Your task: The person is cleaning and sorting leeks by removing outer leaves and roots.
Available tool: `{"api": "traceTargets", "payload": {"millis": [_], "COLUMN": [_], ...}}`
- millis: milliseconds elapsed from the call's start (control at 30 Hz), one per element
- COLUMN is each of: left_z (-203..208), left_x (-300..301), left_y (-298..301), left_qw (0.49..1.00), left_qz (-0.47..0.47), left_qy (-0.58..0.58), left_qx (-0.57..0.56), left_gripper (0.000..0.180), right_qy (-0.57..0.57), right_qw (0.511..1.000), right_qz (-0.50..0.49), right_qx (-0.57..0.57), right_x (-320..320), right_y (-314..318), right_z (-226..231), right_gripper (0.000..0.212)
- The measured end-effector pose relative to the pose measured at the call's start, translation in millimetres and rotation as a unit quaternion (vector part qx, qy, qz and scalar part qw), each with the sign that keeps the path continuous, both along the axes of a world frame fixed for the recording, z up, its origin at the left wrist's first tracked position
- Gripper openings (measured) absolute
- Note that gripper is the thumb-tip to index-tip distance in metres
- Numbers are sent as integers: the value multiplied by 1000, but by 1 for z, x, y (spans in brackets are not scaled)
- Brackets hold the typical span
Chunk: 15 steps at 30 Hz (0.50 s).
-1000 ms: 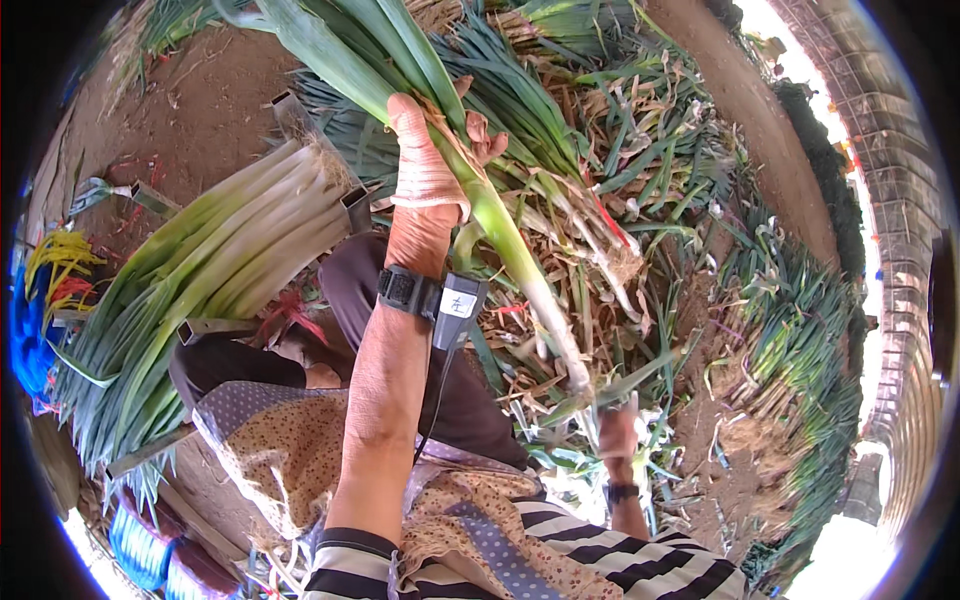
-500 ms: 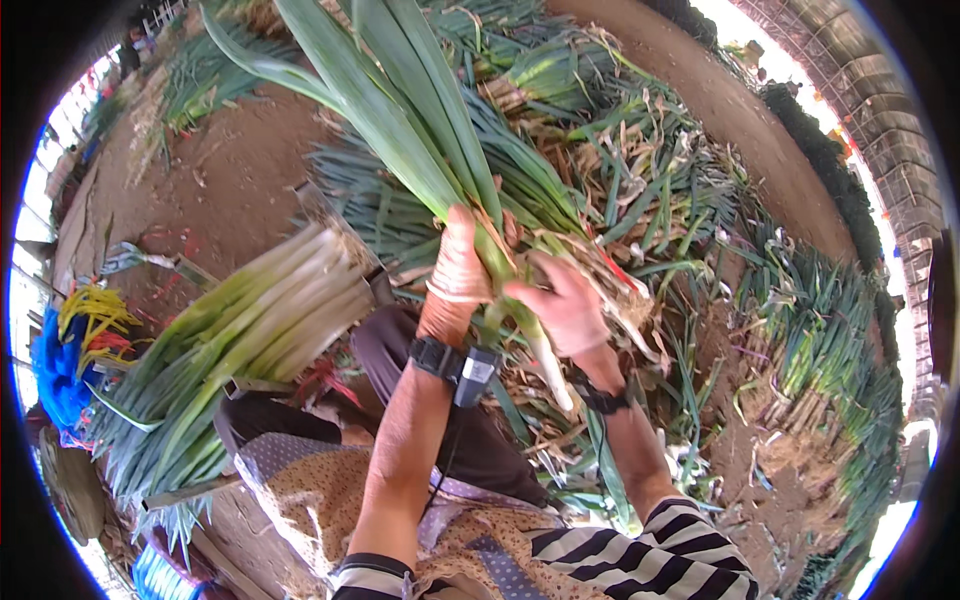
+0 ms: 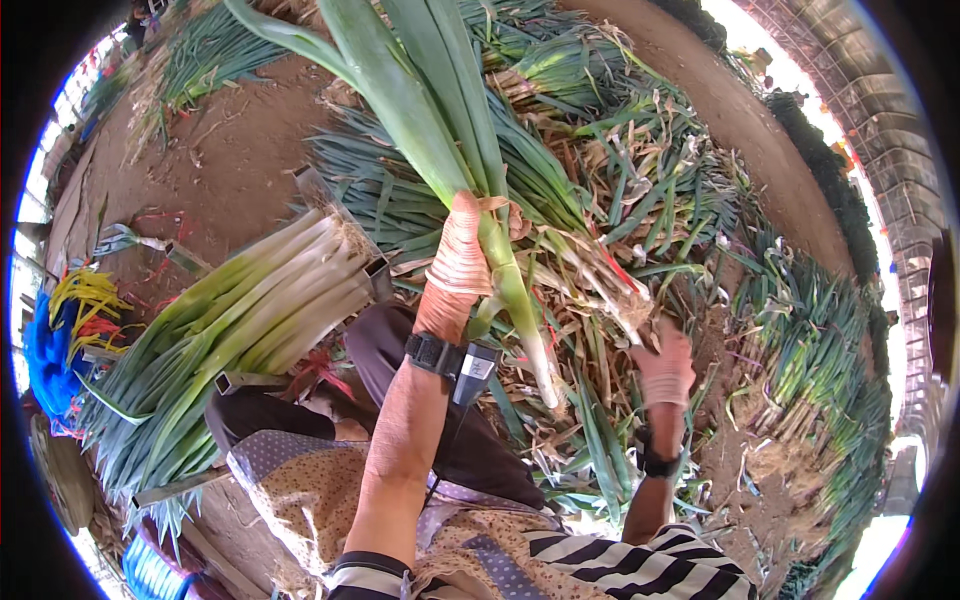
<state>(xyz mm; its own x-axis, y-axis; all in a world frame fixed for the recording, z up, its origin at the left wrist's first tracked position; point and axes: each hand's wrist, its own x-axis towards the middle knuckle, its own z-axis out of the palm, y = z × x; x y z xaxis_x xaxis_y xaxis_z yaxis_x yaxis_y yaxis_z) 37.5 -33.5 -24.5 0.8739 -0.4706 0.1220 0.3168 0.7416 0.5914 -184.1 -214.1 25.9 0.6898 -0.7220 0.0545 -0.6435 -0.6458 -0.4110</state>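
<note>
My left hand (image 3: 460,245), taped around the thumb, grips a large leek (image 3: 520,305) at mid-stem. Its broad green leaves rise away from me, and the white root end slants down toward the right. Off to the right, my right hand (image 3: 662,368) is apart from that leek, slightly blurred, with fingers spread and nothing visible in them. Just past its fingertips are the pale root ends of a leek bundle (image 3: 600,270) with a red tie. Dry husks and stripped leaves (image 3: 600,450) lie beneath both hands.
On my left a metal frame (image 3: 377,278) holds a stack of trimmed leeks (image 3: 270,300). Blue, yellow and red ties (image 3: 85,315) hang at the far left. Heaped leeks (image 3: 570,75) lie ahead, and several bundles (image 3: 810,340) line the right side on bare soil.
My right hand has left the held leek's stem and moved right and slightly nearer to me. My left hand keeps its grip; the leek's lower stem now looks smoother and more exposed.
</note>
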Motion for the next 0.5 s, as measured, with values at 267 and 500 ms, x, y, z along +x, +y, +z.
{"api": "traceTargets", "payload": {"millis": [267, 500], "left_z": [8, 1], "left_x": [-21, -23], "left_y": [-4, -19], "left_qw": [997, 989], "left_qz": [-67, -136], "left_qy": [-33, -50], "left_qx": [2, -21], "left_gripper": [123, 89], "right_qy": [-298, -462], "right_qw": [895, 755], "right_qz": [321, 448], "right_qx": [-78, -123], "right_x": [88, 182], "right_y": [76, 31], "right_z": [37, 42], "right_gripper": [45, 8]}}
